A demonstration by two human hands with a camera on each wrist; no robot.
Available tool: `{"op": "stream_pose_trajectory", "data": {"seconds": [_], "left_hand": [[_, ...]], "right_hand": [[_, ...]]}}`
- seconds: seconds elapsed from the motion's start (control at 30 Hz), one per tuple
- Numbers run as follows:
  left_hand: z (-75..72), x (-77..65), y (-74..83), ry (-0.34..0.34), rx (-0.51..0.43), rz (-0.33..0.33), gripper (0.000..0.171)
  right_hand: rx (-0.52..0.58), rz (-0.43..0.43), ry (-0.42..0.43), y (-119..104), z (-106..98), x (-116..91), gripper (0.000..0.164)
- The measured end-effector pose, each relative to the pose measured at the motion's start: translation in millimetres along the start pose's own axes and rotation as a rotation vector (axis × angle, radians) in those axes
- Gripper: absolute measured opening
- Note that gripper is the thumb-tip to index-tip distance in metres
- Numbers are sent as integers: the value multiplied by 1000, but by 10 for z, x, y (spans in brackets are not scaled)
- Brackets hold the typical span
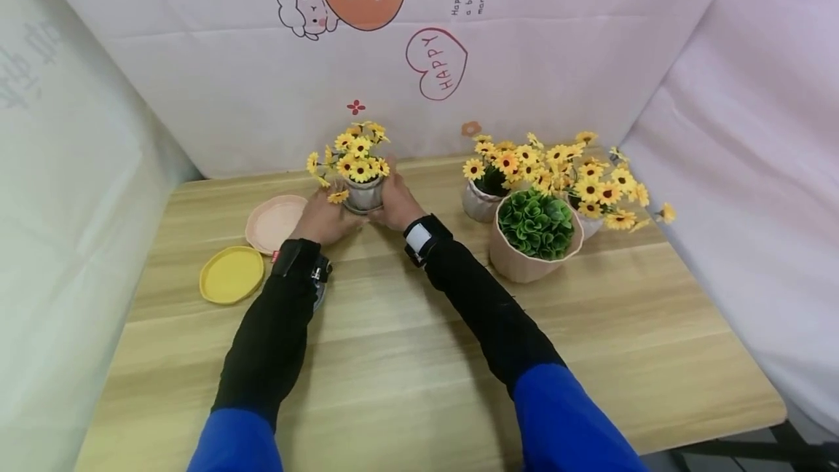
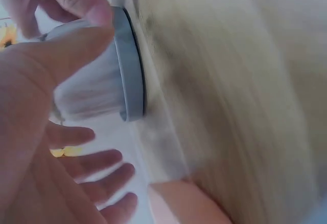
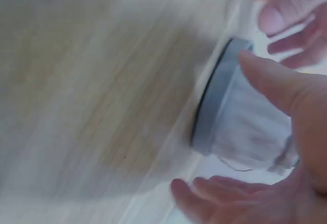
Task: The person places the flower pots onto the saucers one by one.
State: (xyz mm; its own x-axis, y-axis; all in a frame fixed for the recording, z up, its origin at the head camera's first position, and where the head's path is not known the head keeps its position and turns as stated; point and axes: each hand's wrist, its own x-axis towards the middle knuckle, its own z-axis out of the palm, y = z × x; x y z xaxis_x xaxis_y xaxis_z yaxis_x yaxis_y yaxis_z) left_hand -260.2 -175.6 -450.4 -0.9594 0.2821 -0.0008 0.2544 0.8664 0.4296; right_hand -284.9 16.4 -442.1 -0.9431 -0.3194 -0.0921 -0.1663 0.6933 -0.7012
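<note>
A whitish pot (image 1: 364, 194) of yellow daisy-like flowers (image 1: 359, 160) stands upright on a grey saucer (image 2: 130, 65) near the back of the table. Left of it is my left hand (image 1: 328, 218), its thumb by the saucer's rim and its fingers spread and nearly straight beside the pot. On the opposite side, my right hand (image 1: 396, 199) has its thumb tip at the saucer's edge, with extended fingers alongside the pot. Both wrist views show gaps between the fingers and the pot wall.
Left lie a pink saucer (image 1: 278, 215) and a yellow saucer (image 1: 232, 275); a bluish saucer (image 1: 320, 296) is mostly hidden under my left wrist. Right stand a pink pot (image 1: 521, 261) with a green plant and two flower pots, one (image 1: 481, 204) behind it. A cloth backdrop (image 1: 557, 71) borders the table.
</note>
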Motion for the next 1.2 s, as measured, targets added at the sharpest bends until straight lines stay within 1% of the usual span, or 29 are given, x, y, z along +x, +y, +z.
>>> {"op": "stream_pose_trajectory", "data": {"seconds": [0.07, 0.1, 0.17, 0.2, 0.23, 0.3, 0.33, 0.4, 0.43, 0.53, 0.6, 0.63, 0.73, 0.83, 0.87, 0.93, 1.0, 1.07, 1.13, 1.17, 1.2], "left_hand": [[-34, -103, 0, -16, 26, -59, 93], [-89, -185, 46, -38, 35, -101, 91], [-138, -305, 32, -50, 23, -150, 88], [-164, -363, 16, -52, 24, -167, 85], [-191, -419, -2, -53, 24, -180, 88], [-243, -525, -49, -58, 23, -215, 96], [-263, -574, -84, -59, 23, -238, 103], [-295, -657, -157, -62, 25, -295, 120], [-307, -694, -195, -59, 15, -323, 128], [-313, -762, -309, -42, -4, -371, 138], [-306, -793, -367, -27, -17, -381, 141], [-298, -805, -393, -23, -20, -384, 141], [-271, -831, -457, -13, -21, -395, 141], [-253, -845, -507, -3, -24, -410, 140], [-248, -846, -520, 1, -27, -414, 140], [-247, -850, -529, 4, -47, -422, 141], [-243, -844, -541, 2, -58, -423, 140], [-238, -833, -555, 1, -67, -418, 138], [-229, -814, -569, 11, -70, -404, 136], [-223, -804, -576, 19, -70, -395, 134], [-215, -793, -579, 29, -76, -385, 132]], "right_hand": [[27, 19, -11, -13, -31, -95, 133], [32, 24, -15, -14, -43, -139, 133], [26, 22, -20, -26, -85, -251, 126], [5, 23, -28, -35, -108, -314, 122], [-14, 19, -29, -42, -135, -378, 117], [-92, -4, -35, -66, -189, -519, 105], [-129, -18, -37, -82, -214, -597, 100], [-200, -58, -31, -116, -258, -760, 97], [-235, -85, -17, -135, -283, -847, 94], [-341, -163, 49, -187, -374, -1144, 87], [-390, -213, 106, -200, -469, -1359, 82], [-396, -229, 134, -194, -526, -1470, 79], [-421, -276, 239, -98, -728, -1766, 68], [-435, -265, 357, 91, -948, -1992, 58], [-454, -259, 401, 172, -1016, -2051, 52], [-487, -226, 460, 340, -1128, -2169, 46], [-525, -194, 484, 499, -1192, -2261, 39], [-556, -184, 478, 631, -1206, -2332, 30], [-586, -195, 457, 744, -1173, -2366, 17], [-603, -210, 460, 794, -1146, -2369, 15], [-624, -230, 471, 842, -1115, -2371, 17]]}}
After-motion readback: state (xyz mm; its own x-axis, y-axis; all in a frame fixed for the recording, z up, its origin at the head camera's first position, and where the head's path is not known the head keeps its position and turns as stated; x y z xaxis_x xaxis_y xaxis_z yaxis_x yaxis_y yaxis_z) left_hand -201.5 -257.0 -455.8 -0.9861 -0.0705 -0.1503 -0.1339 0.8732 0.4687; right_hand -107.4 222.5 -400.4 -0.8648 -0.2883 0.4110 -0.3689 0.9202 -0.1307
